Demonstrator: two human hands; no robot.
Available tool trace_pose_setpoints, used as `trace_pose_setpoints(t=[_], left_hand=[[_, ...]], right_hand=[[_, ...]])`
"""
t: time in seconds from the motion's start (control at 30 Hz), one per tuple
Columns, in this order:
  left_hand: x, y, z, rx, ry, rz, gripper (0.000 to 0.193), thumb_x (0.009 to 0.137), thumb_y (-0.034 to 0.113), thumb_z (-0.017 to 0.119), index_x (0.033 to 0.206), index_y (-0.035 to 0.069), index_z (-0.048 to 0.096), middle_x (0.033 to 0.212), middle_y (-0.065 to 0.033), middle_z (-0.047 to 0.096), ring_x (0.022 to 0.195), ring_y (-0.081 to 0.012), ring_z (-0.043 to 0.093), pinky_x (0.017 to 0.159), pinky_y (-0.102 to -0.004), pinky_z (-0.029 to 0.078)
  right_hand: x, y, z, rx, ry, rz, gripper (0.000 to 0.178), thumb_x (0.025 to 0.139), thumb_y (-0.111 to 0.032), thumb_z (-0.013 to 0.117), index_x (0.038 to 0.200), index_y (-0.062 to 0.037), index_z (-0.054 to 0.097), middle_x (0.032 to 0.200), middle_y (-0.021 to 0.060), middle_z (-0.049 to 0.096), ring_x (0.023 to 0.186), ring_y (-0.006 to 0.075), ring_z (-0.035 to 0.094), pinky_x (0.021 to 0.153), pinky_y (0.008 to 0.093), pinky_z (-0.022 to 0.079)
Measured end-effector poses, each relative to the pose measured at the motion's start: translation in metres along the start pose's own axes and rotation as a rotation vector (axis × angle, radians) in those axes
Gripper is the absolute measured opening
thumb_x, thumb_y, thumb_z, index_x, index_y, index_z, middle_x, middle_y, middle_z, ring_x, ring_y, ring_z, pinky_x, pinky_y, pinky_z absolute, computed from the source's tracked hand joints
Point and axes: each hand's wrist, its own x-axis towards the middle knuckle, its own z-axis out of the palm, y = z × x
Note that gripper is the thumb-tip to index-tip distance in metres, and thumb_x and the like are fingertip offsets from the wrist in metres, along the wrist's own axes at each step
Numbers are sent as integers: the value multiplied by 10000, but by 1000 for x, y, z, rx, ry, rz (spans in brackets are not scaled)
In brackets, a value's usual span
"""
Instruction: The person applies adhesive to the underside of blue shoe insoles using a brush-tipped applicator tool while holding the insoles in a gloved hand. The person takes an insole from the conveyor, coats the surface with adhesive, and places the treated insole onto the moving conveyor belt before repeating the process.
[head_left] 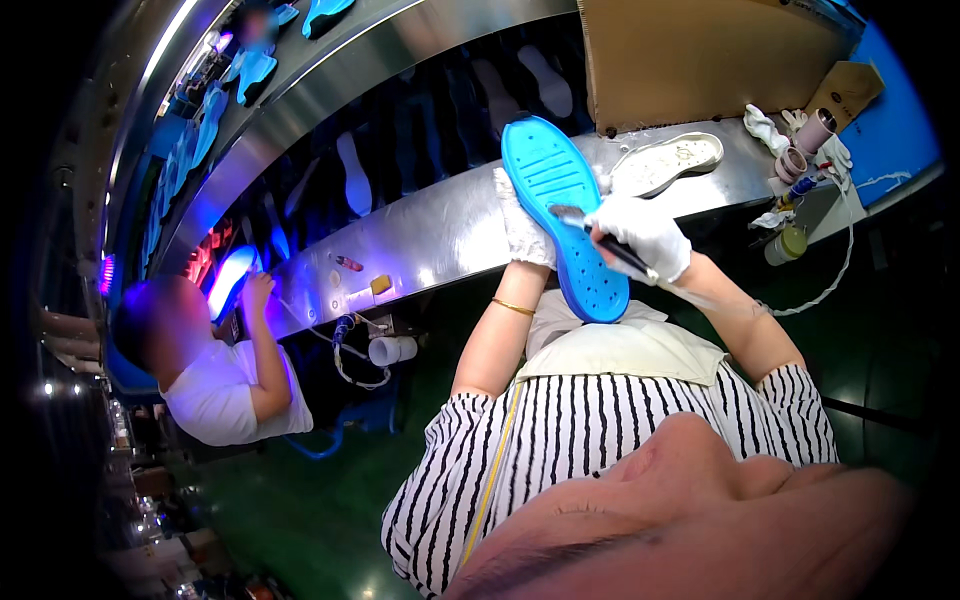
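Note:
A bright blue shoe sole [553, 165] is tilted up over the near edge of the metal bench, its grooved, hole-dotted face turned toward me. My left hand [522, 232], in a white glove, grips the sole along its left edge; the fingers behind it are partly hidden. In my right hand [645, 232], also gloved in white, is a brush [630, 256] with a dark handle. Its flat tip touches or hovers just over the middle of the sole; I cannot tell which. Beyond my right hand a white sole [672, 163] lies on the bench.
A large cardboard sheet or box [710, 65] stands behind the bench. Thread-like spools [815, 132], white cloths and a greenish jar [786, 246] sit at the right. A dark rack [430, 130] holds several soles. At the left a person [225, 370] holds a glowing sole.

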Motion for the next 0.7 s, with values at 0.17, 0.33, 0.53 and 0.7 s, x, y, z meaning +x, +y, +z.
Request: trace_pose_setpoints(t=[0.17,0.33,0.53,0.7], left_hand=[[-9,-6,14,-46,-57,-31,855,776,770,356,1305,100,413,1218,-165,525,1043,-325,560,867,-471,502],[-21,-30,40,250,-84,121,964,736,820,301,1359,86,344,1227,-140,523,1056,-274,565,901,-413,495],[-8,-33,12,91,-62,94,858,807,753,310,1366,103,335,1298,-121,463,1137,-272,505,949,-405,462],[-4,-28,0,185,-61,92,894,792,762,335,1366,78,308,1298,-154,442,1137,-285,492,971,-417,438]], right_hand=[[12,6,-12,99,339,191,164,703,34,668,827,-31,583,764,73,603,679,165,580,631,274,469],[35,23,-4,231,491,310,150,759,9,659,864,-30,558,749,54,588,677,98,576,634,241,481],[29,-8,-8,319,366,352,200,768,12,636,931,-33,530,773,47,598,678,88,568,647,237,477],[20,-5,0,191,271,168,255,725,63,654,944,-11,546,826,65,588,737,118,604,685,243,484]])
